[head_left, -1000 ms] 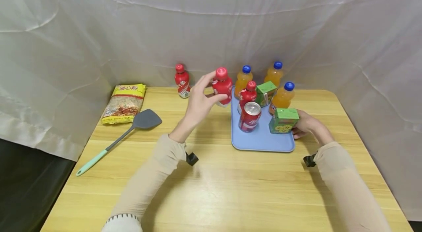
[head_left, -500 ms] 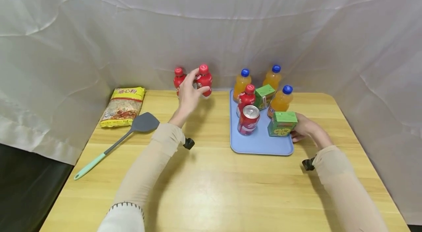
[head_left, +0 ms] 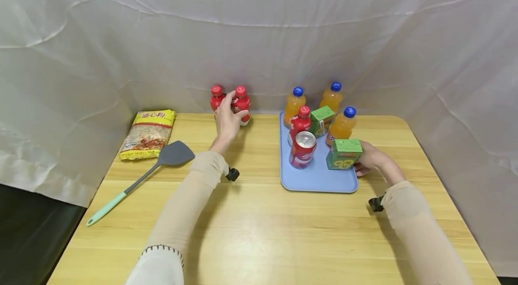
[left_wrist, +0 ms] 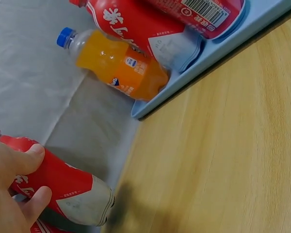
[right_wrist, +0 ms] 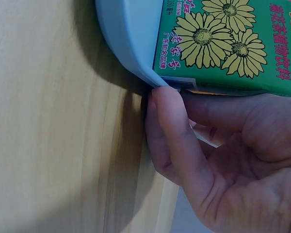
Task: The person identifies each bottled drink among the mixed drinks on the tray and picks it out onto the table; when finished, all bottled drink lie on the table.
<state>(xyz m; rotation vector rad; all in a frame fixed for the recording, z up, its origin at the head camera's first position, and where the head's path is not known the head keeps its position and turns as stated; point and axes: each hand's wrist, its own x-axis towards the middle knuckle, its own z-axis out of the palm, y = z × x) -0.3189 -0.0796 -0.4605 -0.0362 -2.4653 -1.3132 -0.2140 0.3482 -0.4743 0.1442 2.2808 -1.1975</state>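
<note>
At the back of the table, my left hand grips a red plastic drink bottle with thumb and fingers. The bottle stands near-upright beside a second red bottle, partly hidden behind the hand. In the left wrist view, the held bottle's white base is close to the table's back edge. My right hand pinches the right rim of a blue tray, thumb on the rim in the right wrist view. Right beside those fingers, a green drink carton stands on the tray.
The tray also carries a red can, a red bottle, another green carton and three orange drink bottles, one at the front right. A yellow pasta bag and a spatula lie on the left.
My left hand has carried the red bottle leftward from beside the tray and down next to the other red bottle. My right hand stays at the tray's rim.
</note>
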